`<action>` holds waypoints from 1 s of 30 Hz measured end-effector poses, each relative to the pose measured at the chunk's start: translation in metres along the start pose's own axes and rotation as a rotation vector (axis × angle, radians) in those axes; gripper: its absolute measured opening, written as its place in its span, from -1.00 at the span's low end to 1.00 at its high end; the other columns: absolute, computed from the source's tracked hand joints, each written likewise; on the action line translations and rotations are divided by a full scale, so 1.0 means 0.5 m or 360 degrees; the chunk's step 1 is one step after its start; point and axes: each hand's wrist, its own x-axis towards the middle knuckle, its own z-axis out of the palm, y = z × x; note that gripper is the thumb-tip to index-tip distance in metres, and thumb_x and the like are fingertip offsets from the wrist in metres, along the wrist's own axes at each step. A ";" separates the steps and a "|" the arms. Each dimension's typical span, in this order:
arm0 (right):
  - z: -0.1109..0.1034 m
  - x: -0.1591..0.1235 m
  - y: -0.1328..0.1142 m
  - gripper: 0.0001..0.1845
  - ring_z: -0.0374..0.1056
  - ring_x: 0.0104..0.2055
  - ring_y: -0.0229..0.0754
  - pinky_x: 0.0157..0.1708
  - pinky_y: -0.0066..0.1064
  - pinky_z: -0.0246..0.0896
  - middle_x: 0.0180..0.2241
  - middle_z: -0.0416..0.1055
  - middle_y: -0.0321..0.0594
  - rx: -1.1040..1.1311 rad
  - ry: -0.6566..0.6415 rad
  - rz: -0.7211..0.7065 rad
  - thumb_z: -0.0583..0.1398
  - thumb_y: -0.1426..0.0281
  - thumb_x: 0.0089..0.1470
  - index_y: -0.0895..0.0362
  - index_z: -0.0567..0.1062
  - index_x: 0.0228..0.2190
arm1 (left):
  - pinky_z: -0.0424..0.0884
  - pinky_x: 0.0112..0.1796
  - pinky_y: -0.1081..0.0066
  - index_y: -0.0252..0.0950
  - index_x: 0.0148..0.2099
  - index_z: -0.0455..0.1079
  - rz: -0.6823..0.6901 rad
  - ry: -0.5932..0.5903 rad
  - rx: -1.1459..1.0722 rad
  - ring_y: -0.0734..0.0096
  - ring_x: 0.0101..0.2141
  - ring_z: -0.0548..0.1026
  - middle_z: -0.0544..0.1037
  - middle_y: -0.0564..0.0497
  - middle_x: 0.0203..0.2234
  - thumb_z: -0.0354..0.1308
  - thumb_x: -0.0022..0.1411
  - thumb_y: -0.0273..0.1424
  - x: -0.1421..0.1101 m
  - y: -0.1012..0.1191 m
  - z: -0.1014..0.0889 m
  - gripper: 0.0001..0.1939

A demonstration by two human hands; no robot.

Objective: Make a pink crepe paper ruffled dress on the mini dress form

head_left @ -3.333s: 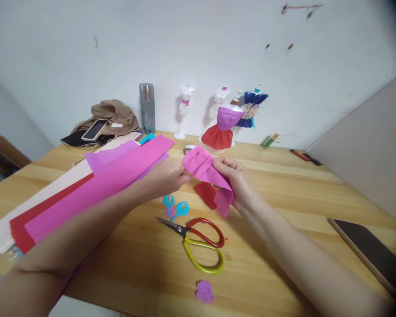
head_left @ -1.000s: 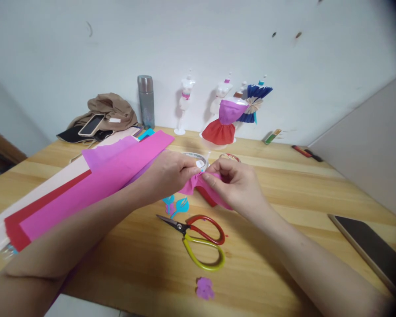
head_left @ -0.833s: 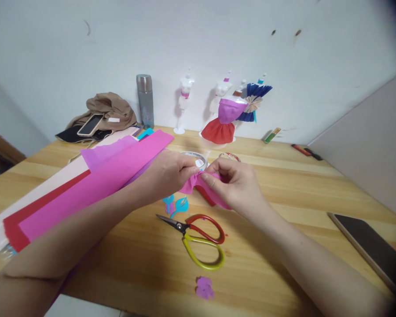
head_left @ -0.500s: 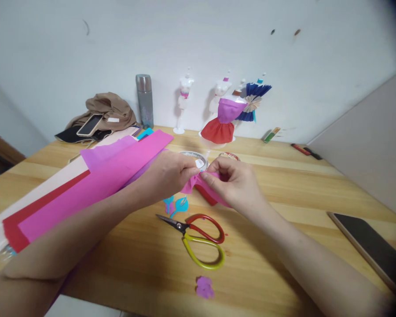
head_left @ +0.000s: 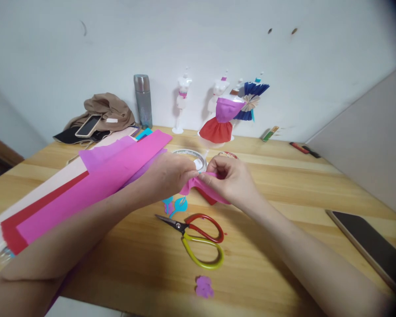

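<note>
Both my hands meet over the middle of the wooden table (head_left: 284, 185). My left hand (head_left: 166, 174) and my right hand (head_left: 232, 178) each pinch a gathered piece of pink crepe paper (head_left: 198, 187), fingers closed on it. Just behind the hands lies a roll of clear tape (head_left: 189, 155). A red paper scrap (head_left: 208, 198) shows under the pink piece. Scissors (head_left: 198, 240) with one red and one yellow handle lie on the table just in front of my hands, beside small teal cut-outs (head_left: 176, 205).
Long pink, purple, red and cream paper sheets (head_left: 86, 185) lie at the left. At the back stand a grey flask (head_left: 143, 100), small white mannequins (head_left: 181, 103), one in a red and purple paper dress (head_left: 219, 125). A phone (head_left: 369, 246) lies at the right; a purple scrap (head_left: 204, 286) near the front edge.
The pink paper, spread out between my hands 3.3 s ago, is now bunched into a small gather, and my hands have come close together. Over the last second they barely moved.
</note>
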 end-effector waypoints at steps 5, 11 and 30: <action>0.002 -0.004 -0.007 -0.81 0.11 -0.59 -0.27 -0.55 -0.38 -0.02 -0.65 0.20 -0.41 0.0020 0.0021 -0.0022 0.24 0.33 -0.05 0.05 0.28 -0.49 | 0.07 -0.46 0.45 -0.32 -0.52 0.25 -0.0039 -0.0040 -0.0236 0.52 -0.52 0.22 0.31 0.11 -0.62 0.01 0.26 -0.38 0.002 -0.021 0.003 -0.71; 0.005 0.000 -0.008 -0.88 0.03 -0.64 -0.30 -0.61 -0.42 -0.12 -0.70 0.10 -0.47 0.0239 -0.0301 0.0146 0.21 0.32 -0.09 0.09 0.38 -0.44 | -0.05 -0.53 0.46 -0.29 -0.61 0.01 -0.0057 -0.0190 -0.0611 0.58 -0.58 0.08 0.05 0.16 -0.68 -0.01 0.20 -0.37 0.006 -0.036 0.014 -0.64; -0.014 0.008 -0.011 -0.83 -0.04 -0.61 -0.34 -0.59 -0.44 -0.18 -0.68 0.06 -0.46 0.0269 -0.0547 0.0290 0.19 0.26 -0.12 0.10 0.36 -0.54 | 0.03 -0.59 0.47 -0.28 -0.56 0.18 -0.0561 -0.0619 -0.1290 0.56 -0.63 0.11 0.14 0.14 -0.68 0.03 0.26 -0.05 0.001 -0.053 0.010 -0.52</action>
